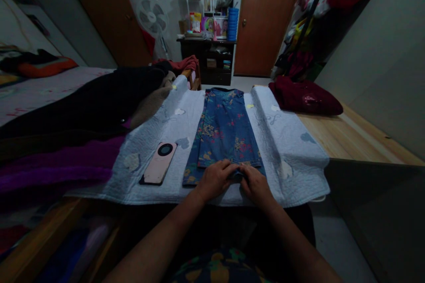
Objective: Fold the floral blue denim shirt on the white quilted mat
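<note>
A blue floral garment (229,128) lies folded lengthwise on a pale quilted cloth (179,137), its near end toward me. My left hand (217,179) is closed at the middle of that near edge, fingers gripping the fabric. Right beside it, my right hand (255,183) pinches the same edge, and the two hands nearly touch. A small part of the fabric is bunched between them. The fingertips are partly hidden in the folds. A pink phone (160,163) with a round dark camera ring lies on the cloth left of the garment.
Dark and purple clothes (76,154) are heaped on the left. A folded maroon garment (303,96) rests at the right on a wooden surface (358,135). Further back are a fan (152,17), a dark shelf (206,59) with items and a brown door (265,22).
</note>
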